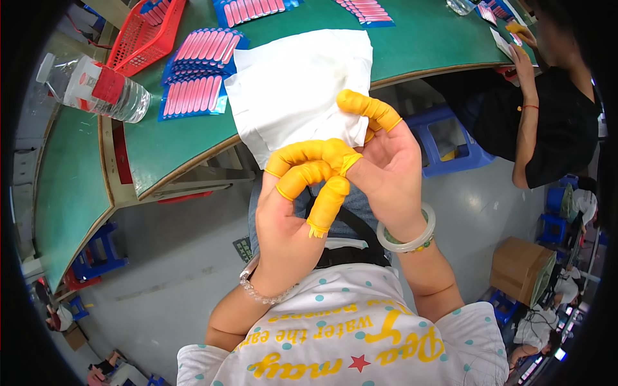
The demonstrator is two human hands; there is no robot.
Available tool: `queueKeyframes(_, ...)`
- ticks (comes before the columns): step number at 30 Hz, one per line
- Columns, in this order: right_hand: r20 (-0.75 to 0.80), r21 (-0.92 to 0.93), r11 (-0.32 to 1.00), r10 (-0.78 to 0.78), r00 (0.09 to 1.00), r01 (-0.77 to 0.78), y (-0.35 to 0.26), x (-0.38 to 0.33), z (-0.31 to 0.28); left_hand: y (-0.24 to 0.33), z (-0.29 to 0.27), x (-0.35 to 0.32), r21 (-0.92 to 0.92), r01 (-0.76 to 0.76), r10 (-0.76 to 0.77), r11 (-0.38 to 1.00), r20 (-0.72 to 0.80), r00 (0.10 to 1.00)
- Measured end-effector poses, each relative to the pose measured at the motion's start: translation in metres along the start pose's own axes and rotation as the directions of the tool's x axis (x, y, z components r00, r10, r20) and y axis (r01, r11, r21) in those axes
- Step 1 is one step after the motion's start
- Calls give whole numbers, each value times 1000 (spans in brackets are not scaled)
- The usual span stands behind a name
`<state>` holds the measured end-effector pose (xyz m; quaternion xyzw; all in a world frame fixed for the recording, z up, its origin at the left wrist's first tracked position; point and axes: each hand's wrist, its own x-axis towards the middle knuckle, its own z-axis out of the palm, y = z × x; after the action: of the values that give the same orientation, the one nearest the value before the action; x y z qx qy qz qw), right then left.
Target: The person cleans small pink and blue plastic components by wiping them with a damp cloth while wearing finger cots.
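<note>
Head view, centre: my left hand (286,225) pinches the thumb cot (350,163); half-curled right hand (394,161) looks empty; pulling hard could tear rubber.

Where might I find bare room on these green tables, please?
Along the front edge between the white cloth and co-worker, and below the left bottle, green tabletop shows bare. Upper left is crowded: red basket, pink packs.
</note>
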<state>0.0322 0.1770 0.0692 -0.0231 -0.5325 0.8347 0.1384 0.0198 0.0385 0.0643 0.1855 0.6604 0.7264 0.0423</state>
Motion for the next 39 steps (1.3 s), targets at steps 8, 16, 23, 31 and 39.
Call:
queueKeyframes(8,-15,-58,995,-76,997,75,4,0,-1,4,1,3,450,-282,293,847,46,955)
queueKeyframes(16,-60,-60,994,-97,993,94,0,-4,10,1,-2,2,635,-400,466,661,71,882)
queueKeyframes(23,-72,-31,994,-107,992,105,-4,-1,10,5,4,0,539,-313,386,782,-24,922)
queueKeyframes(31,-26,18,995,-98,995,98,-1,-3,4,5,-14,11,459,-346,371,818,38,928)
queueKeyframes(39,5,66,993,-98,995,97,-3,-3,4,8,-9,9,353,-295,281,888,91,955)
